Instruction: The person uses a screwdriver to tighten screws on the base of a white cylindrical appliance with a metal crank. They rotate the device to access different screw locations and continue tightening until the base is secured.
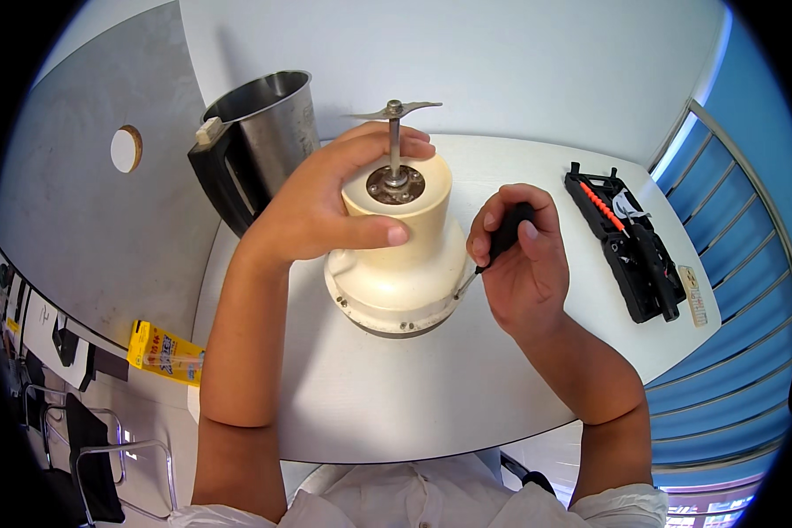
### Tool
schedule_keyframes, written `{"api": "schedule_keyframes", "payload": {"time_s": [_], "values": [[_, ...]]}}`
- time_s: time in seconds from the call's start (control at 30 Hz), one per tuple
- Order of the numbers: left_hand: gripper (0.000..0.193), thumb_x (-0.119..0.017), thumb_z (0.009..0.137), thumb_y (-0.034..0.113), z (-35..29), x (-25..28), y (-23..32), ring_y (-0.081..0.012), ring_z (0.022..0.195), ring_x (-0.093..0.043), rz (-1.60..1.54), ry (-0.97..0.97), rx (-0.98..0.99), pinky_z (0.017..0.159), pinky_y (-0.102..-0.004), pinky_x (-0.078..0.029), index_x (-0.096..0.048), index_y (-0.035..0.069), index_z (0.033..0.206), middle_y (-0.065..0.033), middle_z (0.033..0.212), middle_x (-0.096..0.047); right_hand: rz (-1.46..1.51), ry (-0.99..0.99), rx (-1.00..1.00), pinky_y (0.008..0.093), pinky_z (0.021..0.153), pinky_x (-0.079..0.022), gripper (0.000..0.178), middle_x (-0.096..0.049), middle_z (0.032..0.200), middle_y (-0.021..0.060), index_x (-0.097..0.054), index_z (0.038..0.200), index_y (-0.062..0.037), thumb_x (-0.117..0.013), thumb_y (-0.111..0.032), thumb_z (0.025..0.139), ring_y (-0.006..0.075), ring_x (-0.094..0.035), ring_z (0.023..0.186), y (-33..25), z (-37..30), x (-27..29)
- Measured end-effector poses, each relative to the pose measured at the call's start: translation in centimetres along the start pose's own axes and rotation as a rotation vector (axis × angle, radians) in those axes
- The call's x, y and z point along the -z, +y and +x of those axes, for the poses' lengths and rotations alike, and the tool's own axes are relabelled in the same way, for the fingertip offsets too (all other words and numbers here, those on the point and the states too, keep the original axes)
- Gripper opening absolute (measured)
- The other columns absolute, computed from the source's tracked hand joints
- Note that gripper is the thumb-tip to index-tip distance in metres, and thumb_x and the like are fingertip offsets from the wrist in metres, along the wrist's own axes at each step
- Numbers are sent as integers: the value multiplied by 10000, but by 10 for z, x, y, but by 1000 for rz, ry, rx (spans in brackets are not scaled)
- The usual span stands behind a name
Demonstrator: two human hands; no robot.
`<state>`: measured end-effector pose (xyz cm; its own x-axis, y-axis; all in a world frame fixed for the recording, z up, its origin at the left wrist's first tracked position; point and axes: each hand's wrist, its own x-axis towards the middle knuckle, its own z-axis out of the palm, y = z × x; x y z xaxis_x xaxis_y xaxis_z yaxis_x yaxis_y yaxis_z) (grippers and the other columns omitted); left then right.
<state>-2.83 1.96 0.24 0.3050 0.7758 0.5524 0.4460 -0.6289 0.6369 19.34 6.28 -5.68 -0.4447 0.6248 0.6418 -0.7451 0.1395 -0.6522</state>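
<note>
A cream-coloured blender motor base [396, 251] stands on the white table, with a metal shaft and a flat blade [394, 111] rising from its top. My left hand [326, 198] wraps round its upper neck, thumb in front and fingers behind. In my right hand [528, 264] is a screwdriver with a black handle [507, 234]. Its thin metal tip reaches down to the lower right rim of the base; whether it sits in a screw is too small to tell. Small dark holes or screws show along that rim.
Behind my left hand stands a steel jug [282, 123] with a black handle. An open black tool case [625, 242] lies at the right, a small beige remote-like item [693, 296] beside it. A yellow package [165, 352] is at the left table edge, near a grey panel [106, 79].
</note>
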Motion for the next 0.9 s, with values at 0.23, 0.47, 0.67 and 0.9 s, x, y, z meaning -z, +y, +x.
{"api": "schedule_keyframes", "payload": {"time_s": [0.23, 0.47, 0.67, 0.9], "values": [[721, -744, 619, 407, 1, -1, 2, -244, 1155, -489, -7, -14, 4, 968, -366, -395, -567, -31, 1163, -144, 1278, -486, 3, -9, -11, 266, 666, -394, 293, -497, 940, 69, -454, 1180, -29, -416, -150, 916, 140, -491, 758, 0, 0, 0], [724, -748, 616, 395, -1, -1, 2, -239, 1154, -491, -25, -9, 19, 970, -357, -400, -566, -41, 1164, -140, 1282, -480, 4, -17, -15, 265, 674, -395, 299, -494, 949, 72, -454, 1185, -25, -422, -154, 917, 140, -492, 773, 1, -1, -1], [727, -746, 612, 404, 0, -1, 2, -241, 1156, -489, -9, -10, 19, 969, -358, -399, -569, -33, 1165, -139, 1281, -480, 9, -22, -37, 265, 687, -396, 301, -492, 951, 71, -459, 1184, -15, -423, -172, 930, 135, -490, 783, -1, -1, -4], [733, -743, 608, 417, 1, -3, 4, -239, 1152, -489, -15, -7, 30, 969, -361, -397, -571, -30, 1163, -130, 1281, -485, -203, -102, -25, 263, 698, -399, 301, -494, 908, 65, -462, 1182, -12, -403, -202, 957, 122, -489, 789, -4, 0, -4]]}}
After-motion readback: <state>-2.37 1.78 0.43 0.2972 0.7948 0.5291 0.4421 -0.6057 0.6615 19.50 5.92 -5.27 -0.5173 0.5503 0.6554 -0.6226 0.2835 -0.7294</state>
